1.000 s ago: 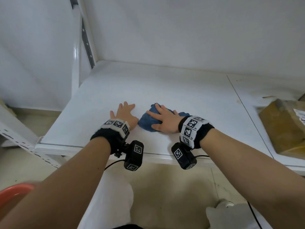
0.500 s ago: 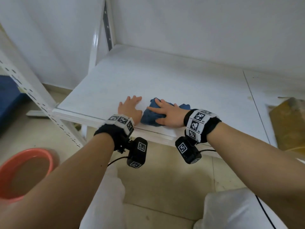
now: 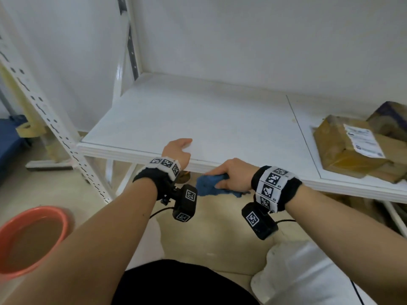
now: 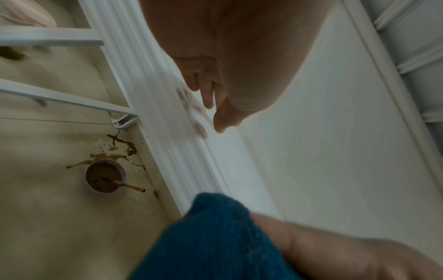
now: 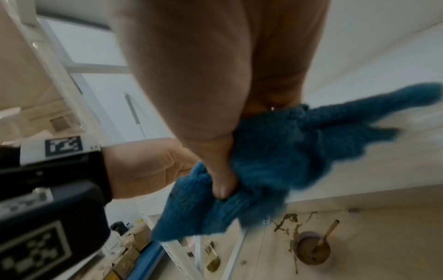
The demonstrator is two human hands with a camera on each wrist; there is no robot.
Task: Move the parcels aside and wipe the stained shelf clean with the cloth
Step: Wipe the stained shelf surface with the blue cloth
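Our right hand [image 3: 233,175] is bunching the blue cloth [image 3: 208,186] in curled fingers, just off the front lip of the white shelf [image 3: 198,119], below its edge. Our left hand [image 3: 177,150] rests loosely curled on that lip, holding nothing. Beyond the right hand, the brown parcels [image 3: 352,146] sit moved aside. We judge wiping is near its end; next likely a rinse in the orange basin [image 3: 33,238] by our left forearm.

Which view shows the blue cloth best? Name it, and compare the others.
The right wrist view: the blue cloth fills mid-frame, bunched in the right hand. The head view shows it small at the shelf front edge; the left wrist view catches only a blurred corner.
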